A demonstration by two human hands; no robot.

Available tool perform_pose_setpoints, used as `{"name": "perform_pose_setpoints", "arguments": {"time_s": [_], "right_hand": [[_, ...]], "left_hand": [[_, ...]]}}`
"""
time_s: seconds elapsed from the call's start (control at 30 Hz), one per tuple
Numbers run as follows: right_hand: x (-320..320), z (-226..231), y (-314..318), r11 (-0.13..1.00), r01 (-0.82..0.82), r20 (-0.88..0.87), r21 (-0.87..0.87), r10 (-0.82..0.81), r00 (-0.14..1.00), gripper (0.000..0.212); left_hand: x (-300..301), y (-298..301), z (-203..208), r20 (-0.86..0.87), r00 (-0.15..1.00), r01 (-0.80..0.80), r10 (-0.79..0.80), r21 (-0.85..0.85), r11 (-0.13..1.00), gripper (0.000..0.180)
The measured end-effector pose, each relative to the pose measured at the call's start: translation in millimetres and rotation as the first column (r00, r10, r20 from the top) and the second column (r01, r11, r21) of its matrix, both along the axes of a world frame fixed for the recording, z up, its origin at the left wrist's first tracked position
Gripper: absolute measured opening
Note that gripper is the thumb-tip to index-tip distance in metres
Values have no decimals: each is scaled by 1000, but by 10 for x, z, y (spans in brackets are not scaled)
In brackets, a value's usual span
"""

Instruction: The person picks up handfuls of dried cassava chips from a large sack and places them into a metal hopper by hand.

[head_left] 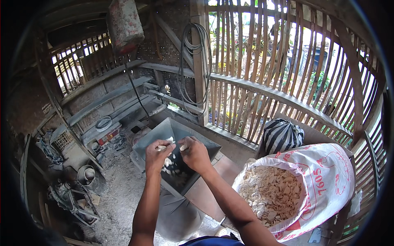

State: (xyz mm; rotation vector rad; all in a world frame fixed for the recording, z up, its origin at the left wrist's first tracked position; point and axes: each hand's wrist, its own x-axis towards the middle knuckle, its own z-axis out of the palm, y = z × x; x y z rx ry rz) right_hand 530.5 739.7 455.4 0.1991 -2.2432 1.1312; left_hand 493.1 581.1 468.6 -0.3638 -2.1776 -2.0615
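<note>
Over the square, grey metal hopper [158, 133], both my hands hang close together with pale dry chips in their fingers. My left hand [156, 159] is closed on pale chips [165, 146] that poke out at the thumb and fingertips. A whitish piece [183, 147] shows at the fingertips of my closed right hand [195, 156]. Loose bits [168, 162] appear between and below the hands, some in mid-air, others lower in the hopper. To my right stands an open white woven sack [328, 194] with red print, filled with similar broken chips [271, 192].
Behind the white sack sits a tied black-and-white striped bag [283, 135]. A rough-surfaced block [126, 28] hangs at upper left. Coiled hose [193, 65] hangs on a post beside the slatted wall [262, 65]. Buckets [91, 178] stand on the dusty floor at left.
</note>
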Motion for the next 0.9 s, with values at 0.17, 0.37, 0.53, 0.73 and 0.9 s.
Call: {"name": "perform_pose_setpoints", "arguments": {"time_s": [0.17, 0.37, 0.53, 0.73, 0.9], "right_hand": [[26, 18, -8, 999, 43, 59, 22, -44, 997, 24], [62, 39, -23, 992, 54, 149, 116, -71, 986, 31], [51, 39, -57, 987, 122, 25, 103, -125, 992, 31], [581, 143, 235, 983, 99, -220, -152, -131, 967, 25], [1808, -422, 1173, 923, 361, 220, 132, -382, 898, 33]], "left_hand": [[-24, -7, -32, -33, 998, -64, 60, -111, 992, 25], [-40, -38, -75, -76, 994, -93, 82, -162, 982, 29], [-176, -68, -165, -136, 989, -95, 51, -341, 935, 32], [-221, -58, -159, -217, 975, -20, -53, -322, 947, 23], [200, 8, 76, -533, 846, -131, -24, -252, 959, 24]]}}
